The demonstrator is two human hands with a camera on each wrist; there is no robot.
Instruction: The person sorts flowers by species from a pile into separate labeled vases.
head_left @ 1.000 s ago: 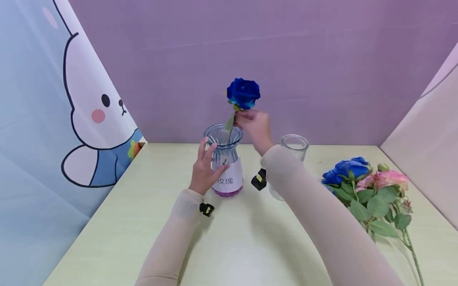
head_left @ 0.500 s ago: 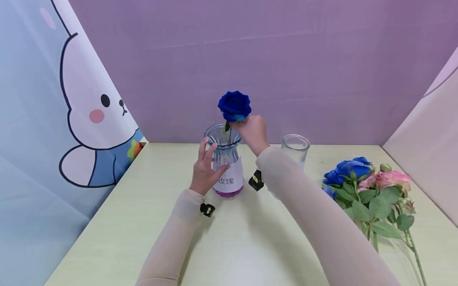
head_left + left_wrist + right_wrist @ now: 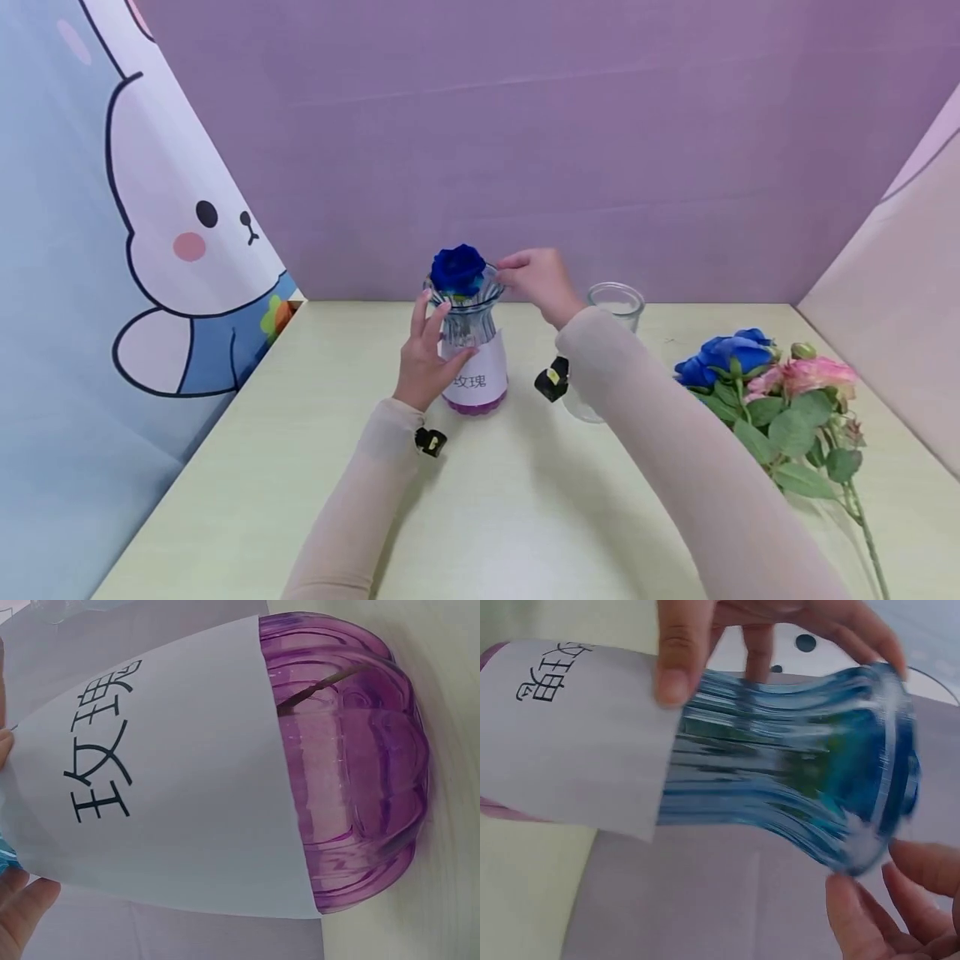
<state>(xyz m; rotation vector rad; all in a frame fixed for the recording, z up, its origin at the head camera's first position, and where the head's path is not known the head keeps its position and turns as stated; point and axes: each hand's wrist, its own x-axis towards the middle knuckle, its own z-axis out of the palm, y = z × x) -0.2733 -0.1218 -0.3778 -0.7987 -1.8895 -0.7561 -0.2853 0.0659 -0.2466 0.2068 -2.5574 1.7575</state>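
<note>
A ribbed glass vase [image 3: 476, 408], blue above and purple at the base, stands upright wrapped in a white paper label [image 3: 195, 772] with black characters. My left hand [image 3: 427, 367] holds it around the neck, thumb in front. A blue rose [image 3: 458, 268] sits in the vase with its bloom at the mouth. Through the purple base in the left wrist view, part of a dark stem [image 3: 319, 691] shows. My right hand [image 3: 546, 283] is at the rim's right side, off the bloom, its fingertips [image 3: 844, 889] at or against the glass edge.
Right of the vase stands a clear glass jar [image 3: 617, 297], partly hidden by my right sleeve. Blue roses [image 3: 727, 358] and a pink flower [image 3: 817, 379] with leafy stems lie on the table at the right. A purple backdrop [image 3: 525, 125] rises behind the table.
The blue rose has gone down and left into the vase until its bloom reaches the mouth. My right hand has let go of it and shifted right. The left hand stays at the vase.
</note>
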